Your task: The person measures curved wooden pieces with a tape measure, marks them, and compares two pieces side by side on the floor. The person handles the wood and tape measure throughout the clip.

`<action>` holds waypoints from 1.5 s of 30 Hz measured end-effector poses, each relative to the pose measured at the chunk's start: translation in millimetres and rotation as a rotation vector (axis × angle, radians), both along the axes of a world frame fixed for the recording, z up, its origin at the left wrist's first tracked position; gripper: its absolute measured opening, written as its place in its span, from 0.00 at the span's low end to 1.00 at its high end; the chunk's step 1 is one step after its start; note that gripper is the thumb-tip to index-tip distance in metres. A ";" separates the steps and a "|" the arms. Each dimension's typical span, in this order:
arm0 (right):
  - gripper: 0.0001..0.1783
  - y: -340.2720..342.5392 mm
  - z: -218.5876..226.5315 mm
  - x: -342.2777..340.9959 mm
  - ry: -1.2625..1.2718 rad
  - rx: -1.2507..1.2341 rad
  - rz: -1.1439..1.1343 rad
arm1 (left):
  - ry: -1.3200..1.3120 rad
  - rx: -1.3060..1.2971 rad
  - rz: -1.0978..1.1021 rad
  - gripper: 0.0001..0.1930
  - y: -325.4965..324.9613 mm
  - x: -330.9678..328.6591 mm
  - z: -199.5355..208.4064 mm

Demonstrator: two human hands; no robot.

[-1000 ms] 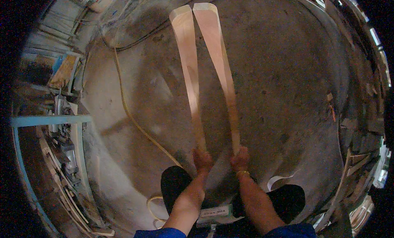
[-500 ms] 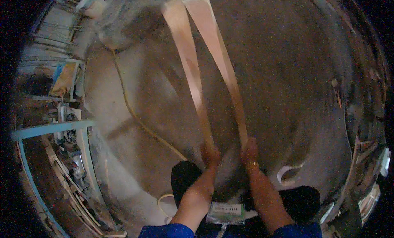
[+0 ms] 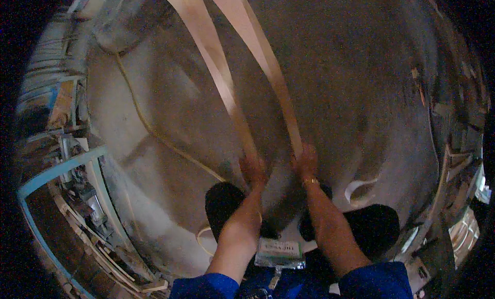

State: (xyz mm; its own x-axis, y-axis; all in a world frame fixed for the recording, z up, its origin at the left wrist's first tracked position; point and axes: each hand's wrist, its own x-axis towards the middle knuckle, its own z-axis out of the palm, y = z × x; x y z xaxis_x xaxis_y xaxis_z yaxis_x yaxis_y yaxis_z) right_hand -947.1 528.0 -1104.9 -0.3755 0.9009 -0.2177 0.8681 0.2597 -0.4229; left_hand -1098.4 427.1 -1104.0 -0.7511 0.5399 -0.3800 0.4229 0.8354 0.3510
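Note:
Two long, thin, pale strips that look like wood veneer stretch away from me and run out of view at the top. My left hand [image 3: 252, 170] is closed round the near end of the left strip [image 3: 210, 56]. The near end of the right strip [image 3: 269, 61] is in my right hand [image 3: 307, 162], which has a gold-coloured band at its wrist. Close together at my hands, the strips bow to the left as they go away and look wider at the far end. Their far ends are out of view.
A yellow cord or hose [image 3: 144, 121] winds over the brown floor on the left. A light-blue frame [image 3: 56, 175] stands by metal machinery [image 3: 95, 206] and wood pieces. One curled pale strip [image 3: 353, 189] lies right of my right hand. Assorted wood lines the right edge.
Both hands have shifted slightly up and left in view with the strips. The strips' far ends have passed out of the top of the picture. My grip looks the same.

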 end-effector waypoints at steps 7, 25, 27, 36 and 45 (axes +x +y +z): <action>0.33 -6.3 -2.9 3.6 -0.185 0.108 -0.007 | -0.095 0.033 0.122 0.23 1.4 7.5 21.2; 0.27 -16.1 13.6 13.2 -0.107 -0.206 -0.132 | 0.150 0.129 0.136 0.31 -13.7 30.7 -3.0; 0.26 -16.6 12.1 13.5 -0.128 -0.182 -0.125 | 0.058 0.088 0.140 0.32 -12.1 30.2 -0.6; 0.26 -23.2 -3.3 25.3 -0.080 -0.107 -0.038 | 0.202 0.307 0.086 0.28 -12.1 32.9 -8.8; 0.33 -15.1 -21.6 27.7 -0.259 -0.373 -0.030 | 0.090 0.088 0.085 0.23 -24.3 31.0 -27.8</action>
